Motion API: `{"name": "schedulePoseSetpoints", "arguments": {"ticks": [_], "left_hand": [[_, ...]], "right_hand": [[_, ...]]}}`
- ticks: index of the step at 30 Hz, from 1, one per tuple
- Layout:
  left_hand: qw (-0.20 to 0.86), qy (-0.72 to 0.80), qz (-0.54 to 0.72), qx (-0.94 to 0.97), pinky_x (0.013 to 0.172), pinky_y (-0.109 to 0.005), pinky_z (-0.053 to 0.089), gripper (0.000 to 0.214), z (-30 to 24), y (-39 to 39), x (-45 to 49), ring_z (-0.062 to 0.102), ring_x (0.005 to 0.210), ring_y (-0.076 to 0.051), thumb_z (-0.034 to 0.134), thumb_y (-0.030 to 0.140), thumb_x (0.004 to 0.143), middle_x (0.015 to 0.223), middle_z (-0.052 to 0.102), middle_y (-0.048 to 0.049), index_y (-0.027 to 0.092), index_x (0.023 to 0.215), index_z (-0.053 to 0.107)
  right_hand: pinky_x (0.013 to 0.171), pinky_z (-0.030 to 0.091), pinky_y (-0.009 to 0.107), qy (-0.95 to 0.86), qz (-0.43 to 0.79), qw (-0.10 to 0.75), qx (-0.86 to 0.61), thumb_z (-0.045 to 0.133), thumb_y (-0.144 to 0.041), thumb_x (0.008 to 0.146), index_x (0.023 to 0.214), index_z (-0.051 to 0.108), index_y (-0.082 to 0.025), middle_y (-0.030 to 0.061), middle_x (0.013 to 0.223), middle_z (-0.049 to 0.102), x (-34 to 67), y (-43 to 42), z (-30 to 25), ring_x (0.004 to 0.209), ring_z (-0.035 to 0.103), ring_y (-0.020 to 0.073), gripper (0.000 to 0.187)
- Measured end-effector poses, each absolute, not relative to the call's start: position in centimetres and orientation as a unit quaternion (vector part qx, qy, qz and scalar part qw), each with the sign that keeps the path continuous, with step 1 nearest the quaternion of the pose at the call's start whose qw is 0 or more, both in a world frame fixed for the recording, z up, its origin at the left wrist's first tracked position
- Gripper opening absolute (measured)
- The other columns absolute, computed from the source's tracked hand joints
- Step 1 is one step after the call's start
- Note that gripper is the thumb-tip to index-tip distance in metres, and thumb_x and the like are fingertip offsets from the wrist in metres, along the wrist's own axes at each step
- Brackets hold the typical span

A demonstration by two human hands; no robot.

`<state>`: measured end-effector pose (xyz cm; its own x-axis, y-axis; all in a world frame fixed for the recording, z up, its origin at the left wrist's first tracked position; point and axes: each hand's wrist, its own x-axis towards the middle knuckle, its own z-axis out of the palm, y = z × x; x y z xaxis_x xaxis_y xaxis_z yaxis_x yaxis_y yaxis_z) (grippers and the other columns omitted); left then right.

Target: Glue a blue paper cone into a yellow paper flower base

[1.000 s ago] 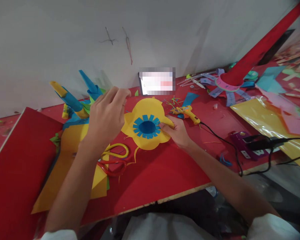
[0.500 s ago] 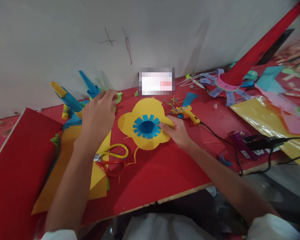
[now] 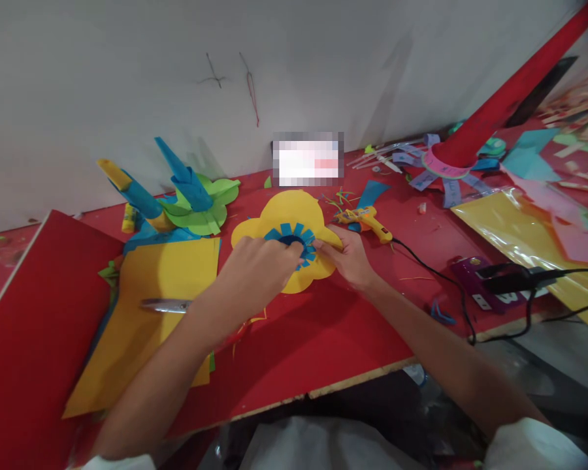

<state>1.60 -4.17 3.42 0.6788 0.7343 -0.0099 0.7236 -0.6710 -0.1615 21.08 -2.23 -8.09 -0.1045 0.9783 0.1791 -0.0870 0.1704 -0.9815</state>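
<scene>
While its forearm [image 3: 164, 375] slants inward, the left hand [image 3: 262, 266] curls knuckles-up over the blue fringed centre [image 3: 287, 229], grip impossible to tell | yellow paper flower [image 3: 294, 207] sits between both hands | right hand [image 3: 349, 261] clamps the flower's right petal [image 3: 331, 237], thumb uppermost.

1. A paper-craft work corner: a red table [image 3: 421, 238] against a grey wall [image 3: 127, 78].
2. Tools lie there: a yellow glue gun [image 3: 374, 220], scissors [image 3: 166, 305].
3. Yellow paper sheets [image 3: 176, 267], pastel scraps [image 3: 532, 156] and a yellow paper flower [image 3: 294, 205] show crafting.
4. Whether home, school or workshop cannot be told.
</scene>
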Motion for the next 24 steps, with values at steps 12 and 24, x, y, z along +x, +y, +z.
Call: {"name": "schedulePoseSetpoints", "arguments": {"ticks": [12,24], "left_hand": [[0.081,-0.365,0.070,-0.925,0.052,-0.033,0.041,0.029,1.4,-4.1,2.5,0.075,0.064,-0.029,0.051,0.004,0.096,0.076,0.076,-0.0111,0.013,0.116,0.069],[0.130,-0.506,-0.080,-0.849,0.063,-0.032,0.046,0.018,4.1,-1.9,-2.4,0.067,0.063,-0.024,0.050,0.026,0.099,0.066,0.068,-0.0058,0.021,0.094,0.067]], "right_hand": [[0.055,0.046,0.025,-0.546,0.503,0.534,-0.404,0.084,-0.064,0.078,0.078,0.062,-0.021,-0.0030,0.069,0.056,21.1,-2.2,-8.3,0.060,0.049,0.0122,0.048],[0.058,0.049,0.026,-0.538,0.504,0.543,-0.402,0.082,-0.065,0.081,0.082,0.067,-0.021,-0.0012,0.073,0.062,21.1,-2.1,-9.0,0.063,0.054,0.0130,0.046]]}}
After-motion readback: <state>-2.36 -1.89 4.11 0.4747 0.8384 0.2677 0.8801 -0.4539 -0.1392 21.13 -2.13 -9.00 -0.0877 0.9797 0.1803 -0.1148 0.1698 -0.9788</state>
